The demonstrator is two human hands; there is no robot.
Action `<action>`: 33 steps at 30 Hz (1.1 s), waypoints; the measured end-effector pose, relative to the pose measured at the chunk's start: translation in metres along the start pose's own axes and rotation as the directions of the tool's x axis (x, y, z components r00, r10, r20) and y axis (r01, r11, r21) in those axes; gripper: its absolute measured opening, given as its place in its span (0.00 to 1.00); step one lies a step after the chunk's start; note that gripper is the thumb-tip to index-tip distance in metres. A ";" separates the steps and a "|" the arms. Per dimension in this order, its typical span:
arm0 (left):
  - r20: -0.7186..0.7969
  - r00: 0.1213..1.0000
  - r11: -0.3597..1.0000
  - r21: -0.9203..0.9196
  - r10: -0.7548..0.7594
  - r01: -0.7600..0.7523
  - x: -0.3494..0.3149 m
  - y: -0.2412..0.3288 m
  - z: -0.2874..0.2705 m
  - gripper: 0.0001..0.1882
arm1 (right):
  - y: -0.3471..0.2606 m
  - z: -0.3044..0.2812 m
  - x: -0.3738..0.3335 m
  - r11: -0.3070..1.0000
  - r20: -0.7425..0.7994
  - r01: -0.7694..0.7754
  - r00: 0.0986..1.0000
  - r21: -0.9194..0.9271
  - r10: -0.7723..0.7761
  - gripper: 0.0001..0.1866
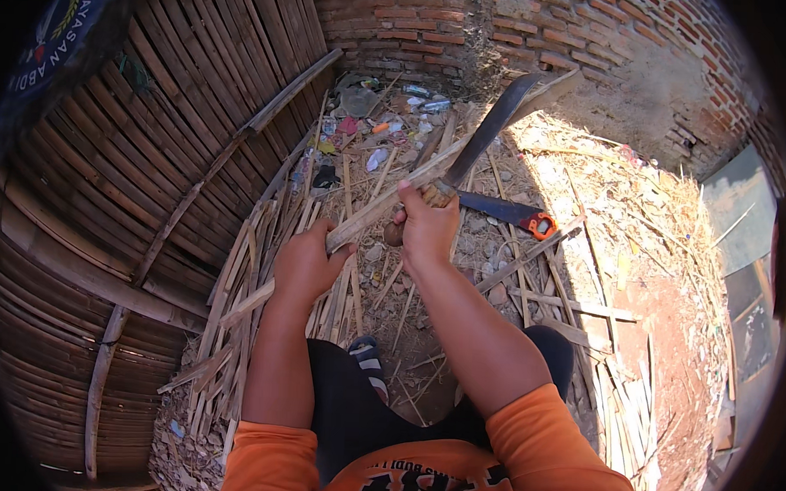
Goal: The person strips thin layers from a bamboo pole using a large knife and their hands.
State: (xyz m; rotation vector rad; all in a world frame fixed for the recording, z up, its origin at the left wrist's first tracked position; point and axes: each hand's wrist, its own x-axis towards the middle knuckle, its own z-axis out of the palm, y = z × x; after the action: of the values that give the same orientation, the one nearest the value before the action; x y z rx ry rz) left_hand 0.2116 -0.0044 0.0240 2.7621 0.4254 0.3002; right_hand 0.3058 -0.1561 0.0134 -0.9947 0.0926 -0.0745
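Observation:
My left hand [310, 262] is closed around a long, pale strip of split wood or bamboo [375, 212]. The strip slants from beside my left forearm up toward the brick wall. In my right hand [431, 231] is the wooden handle of a machete [486, 134], its dark curved blade pointing up and away to the right. The blade lies close along the strip; whether its edge touches the wood I cannot tell. Just beyond my right hand, a handsaw [539, 223] with an orange and black handle rests on the littered ground.
A slatted bamboo wall [173, 108] rises on the left, and a brick wall [400, 29] stands at the back. Several loose strips [226, 326] lie around my legs. Litter [381, 128] gathers in the far corner. Panels [740, 214] lean at the right.

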 end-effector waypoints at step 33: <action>-0.285 0.957 0.932 0.360 0.062 0.046 -0.017 -0.076 0.000 0.15 | -0.055 -0.137 0.087 -0.209 0.471 0.487 0.873 -0.848 0.126 0.17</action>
State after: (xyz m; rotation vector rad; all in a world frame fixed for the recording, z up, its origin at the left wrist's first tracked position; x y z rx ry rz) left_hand 0.1766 0.0586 -0.0057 3.0895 0.5962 0.7044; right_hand 0.3757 -0.3097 -0.0184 -2.7584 -0.5561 -0.0695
